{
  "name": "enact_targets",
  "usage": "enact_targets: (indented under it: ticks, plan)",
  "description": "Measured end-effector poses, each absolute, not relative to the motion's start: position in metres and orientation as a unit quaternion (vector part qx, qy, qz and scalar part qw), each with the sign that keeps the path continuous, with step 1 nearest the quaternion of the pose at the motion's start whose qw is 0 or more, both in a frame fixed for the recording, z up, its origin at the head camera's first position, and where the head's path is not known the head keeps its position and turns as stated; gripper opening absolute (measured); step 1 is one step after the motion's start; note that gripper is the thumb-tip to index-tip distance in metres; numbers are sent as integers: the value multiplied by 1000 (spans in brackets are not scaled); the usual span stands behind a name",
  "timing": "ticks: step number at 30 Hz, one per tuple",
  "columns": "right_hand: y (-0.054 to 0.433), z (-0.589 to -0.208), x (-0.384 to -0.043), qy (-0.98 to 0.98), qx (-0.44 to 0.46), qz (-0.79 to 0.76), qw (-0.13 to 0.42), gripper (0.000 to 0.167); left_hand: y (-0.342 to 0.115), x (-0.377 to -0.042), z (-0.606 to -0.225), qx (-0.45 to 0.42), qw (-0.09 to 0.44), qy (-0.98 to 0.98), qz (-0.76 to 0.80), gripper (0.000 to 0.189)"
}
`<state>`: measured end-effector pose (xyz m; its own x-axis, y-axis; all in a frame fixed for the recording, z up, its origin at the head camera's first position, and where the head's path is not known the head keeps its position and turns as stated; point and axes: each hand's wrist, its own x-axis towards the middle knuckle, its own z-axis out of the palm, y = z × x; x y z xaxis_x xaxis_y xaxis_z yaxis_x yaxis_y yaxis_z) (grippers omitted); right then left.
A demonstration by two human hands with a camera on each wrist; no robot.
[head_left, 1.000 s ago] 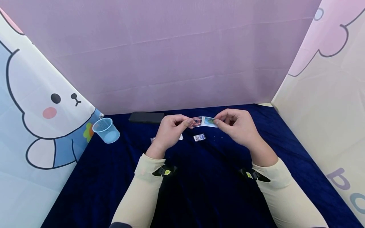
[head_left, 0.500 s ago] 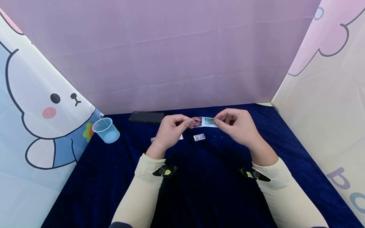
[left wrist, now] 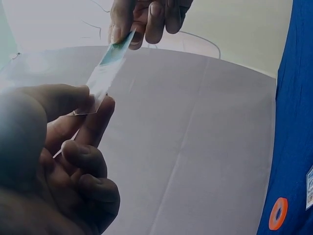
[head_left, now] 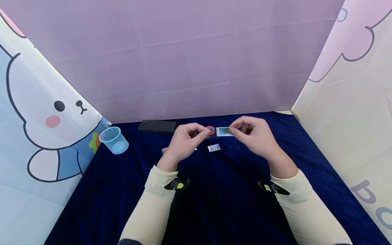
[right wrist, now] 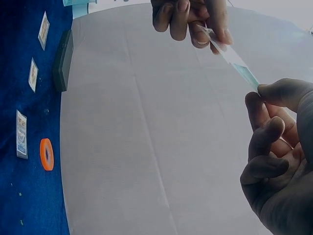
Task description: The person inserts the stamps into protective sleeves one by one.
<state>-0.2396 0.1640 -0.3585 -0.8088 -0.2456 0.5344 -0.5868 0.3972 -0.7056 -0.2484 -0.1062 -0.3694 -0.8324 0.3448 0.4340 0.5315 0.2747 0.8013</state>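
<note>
In the head view my left hand [head_left: 186, 142] and right hand [head_left: 255, 139] face each other above the dark blue cloth. Between forefinger and thumb, the right hand pinches one end of a small card [head_left: 224, 131] with a blue-green picture. The left hand pinches the clear end of a thin plastic sleeve [left wrist: 100, 81], which runs on from the card. In both wrist views card and sleeve form one slanting strip stretched between the hands. Through the clear part, the head view shows an orange ring-shaped roll [head_left: 210, 130] lying beyond; it looks like tape.
Several small printed cards lie on the cloth, one [head_left: 214, 147] before the hands, others partly behind the left hand. A flat black case [head_left: 157, 126] lies at the back wall. On the left stands a light blue mesh basket [head_left: 114, 139]. Tiny scraps dot the cloth.
The sleeve's clear part has tilted, its reddish glare has faded, and the orange roll shows more plainly. Both hands keep their grip and have barely moved.
</note>
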Motion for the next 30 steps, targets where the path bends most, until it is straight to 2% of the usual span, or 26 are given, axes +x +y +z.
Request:
enact_targets:
  ticks: [9, 30]
  plan:
    - [164, -361, -242, -813, 257, 494, 168, 6, -106, -249, -371, -308, 79, -770, -553, 19]
    - [166, -362, -244, -818, 254, 487, 170, 4, -107, -249, -371, -240, 107, -794, -548, 11]
